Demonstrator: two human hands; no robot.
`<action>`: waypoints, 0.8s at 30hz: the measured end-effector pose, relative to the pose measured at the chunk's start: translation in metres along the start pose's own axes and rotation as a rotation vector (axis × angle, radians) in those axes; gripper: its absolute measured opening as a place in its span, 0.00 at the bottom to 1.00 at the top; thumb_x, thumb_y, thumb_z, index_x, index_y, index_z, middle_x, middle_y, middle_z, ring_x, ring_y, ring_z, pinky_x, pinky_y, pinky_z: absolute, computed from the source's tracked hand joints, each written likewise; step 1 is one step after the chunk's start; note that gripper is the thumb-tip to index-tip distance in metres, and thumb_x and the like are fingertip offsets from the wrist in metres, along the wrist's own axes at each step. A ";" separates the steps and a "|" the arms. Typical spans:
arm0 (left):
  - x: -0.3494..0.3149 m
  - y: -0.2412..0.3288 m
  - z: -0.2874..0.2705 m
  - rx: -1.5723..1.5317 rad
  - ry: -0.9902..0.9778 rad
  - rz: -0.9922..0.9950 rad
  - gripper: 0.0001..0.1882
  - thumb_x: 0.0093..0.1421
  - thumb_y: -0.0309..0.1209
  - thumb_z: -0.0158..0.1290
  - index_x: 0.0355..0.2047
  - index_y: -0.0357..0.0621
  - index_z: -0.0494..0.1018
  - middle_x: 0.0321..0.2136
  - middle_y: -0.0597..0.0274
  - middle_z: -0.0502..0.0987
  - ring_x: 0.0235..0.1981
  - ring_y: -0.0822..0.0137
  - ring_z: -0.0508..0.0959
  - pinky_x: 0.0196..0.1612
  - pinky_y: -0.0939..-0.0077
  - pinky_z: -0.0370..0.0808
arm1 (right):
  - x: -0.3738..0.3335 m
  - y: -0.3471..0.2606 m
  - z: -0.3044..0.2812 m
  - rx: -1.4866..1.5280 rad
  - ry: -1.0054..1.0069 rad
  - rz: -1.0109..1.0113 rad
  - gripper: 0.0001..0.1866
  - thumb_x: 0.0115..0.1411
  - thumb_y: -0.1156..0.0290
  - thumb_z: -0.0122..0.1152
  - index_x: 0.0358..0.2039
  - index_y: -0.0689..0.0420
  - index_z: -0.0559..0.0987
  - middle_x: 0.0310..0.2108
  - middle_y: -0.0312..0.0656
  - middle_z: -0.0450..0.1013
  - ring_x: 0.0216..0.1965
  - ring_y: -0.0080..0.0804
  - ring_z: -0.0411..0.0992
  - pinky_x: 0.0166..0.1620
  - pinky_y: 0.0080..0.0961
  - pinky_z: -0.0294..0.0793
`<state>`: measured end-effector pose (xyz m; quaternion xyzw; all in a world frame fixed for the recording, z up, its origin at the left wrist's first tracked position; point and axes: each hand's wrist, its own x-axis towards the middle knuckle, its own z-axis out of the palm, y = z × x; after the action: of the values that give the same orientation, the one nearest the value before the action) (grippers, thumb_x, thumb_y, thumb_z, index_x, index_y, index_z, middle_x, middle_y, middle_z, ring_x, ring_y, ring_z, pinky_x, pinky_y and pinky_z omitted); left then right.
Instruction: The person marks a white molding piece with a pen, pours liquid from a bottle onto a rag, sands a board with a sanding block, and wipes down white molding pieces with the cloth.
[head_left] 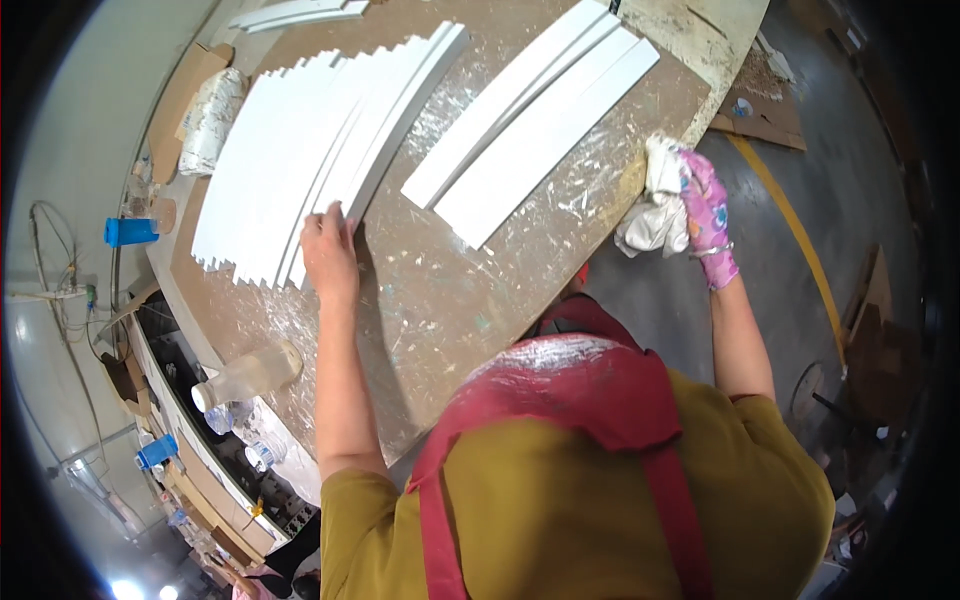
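Observation:
My bare left hand (330, 250) is closed with curled fingers on the near end of a long white strip (395, 120). That strip lies along the right edge of a row of several similar white strips (275, 170), set side by side with uneven ends. My right hand (708, 205), in a pink patterned glove, grips a crumpled white cloth (660, 205) by the table's right edge. Apart from the row, two more white strips (540, 115) lie on the table between my hands; neither hand touches them.
The brown worktable (440, 300) is spattered with white. A clear bottle (250, 375) lies on its side near its left edge, and a white-smeared roll (213, 120) rests farther back. A blue-topped container (132, 232) stands at the left. A yellow line (790, 220) crosses the grey floor.

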<state>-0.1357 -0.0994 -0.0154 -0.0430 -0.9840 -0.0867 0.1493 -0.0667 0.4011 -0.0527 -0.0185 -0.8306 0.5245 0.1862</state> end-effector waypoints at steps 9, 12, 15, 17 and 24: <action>-0.037 0.135 0.014 -0.206 -0.148 0.266 0.27 0.51 0.37 0.61 0.49 0.39 0.70 0.46 0.48 0.70 0.46 0.48 0.69 0.49 0.58 0.66 | 0.055 -0.007 -0.019 0.253 0.303 0.099 0.17 0.59 0.74 0.54 0.49 0.63 0.74 0.48 0.42 0.72 0.50 0.29 0.69 0.54 0.24 0.67; -0.051 0.140 0.015 -0.315 -0.191 0.210 0.28 0.47 0.35 0.63 0.48 0.37 0.71 0.43 0.49 0.70 0.44 0.48 0.69 0.47 0.58 0.66 | 0.053 -0.069 0.019 -0.293 0.050 -0.304 0.20 0.60 0.68 0.51 0.52 0.61 0.72 0.51 0.44 0.70 0.54 0.35 0.66 0.58 0.31 0.63; -0.078 0.152 0.006 -0.474 -0.261 0.172 0.26 0.46 0.34 0.64 0.44 0.36 0.72 0.41 0.49 0.70 0.42 0.48 0.69 0.46 0.58 0.66 | 0.005 -0.091 0.092 -0.602 -0.460 -0.529 0.22 0.57 0.60 0.53 0.51 0.53 0.73 0.51 0.43 0.69 0.55 0.40 0.64 0.59 0.42 0.61; -0.098 0.137 0.023 -0.474 -0.253 0.212 0.25 0.44 0.35 0.64 0.41 0.36 0.72 0.40 0.49 0.70 0.42 0.48 0.68 0.45 0.58 0.66 | -0.028 -0.109 0.132 -0.434 -0.611 -0.552 0.20 0.53 0.59 0.55 0.49 0.45 0.75 0.51 0.40 0.68 0.54 0.39 0.65 0.56 0.44 0.64; -0.101 0.135 0.016 -0.465 -0.277 0.111 0.28 0.47 0.31 0.64 0.50 0.38 0.71 0.42 0.49 0.70 0.43 0.51 0.68 0.48 0.60 0.64 | 0.100 0.028 0.019 -0.754 -0.071 -0.498 0.22 0.57 0.62 0.53 0.53 0.48 0.73 0.59 0.43 0.64 0.59 0.42 0.61 0.60 0.41 0.59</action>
<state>-0.0294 0.0299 -0.0396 -0.1415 -0.9448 -0.2954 0.0040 -0.1708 0.4194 -0.0552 0.1333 -0.9487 0.1251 0.2581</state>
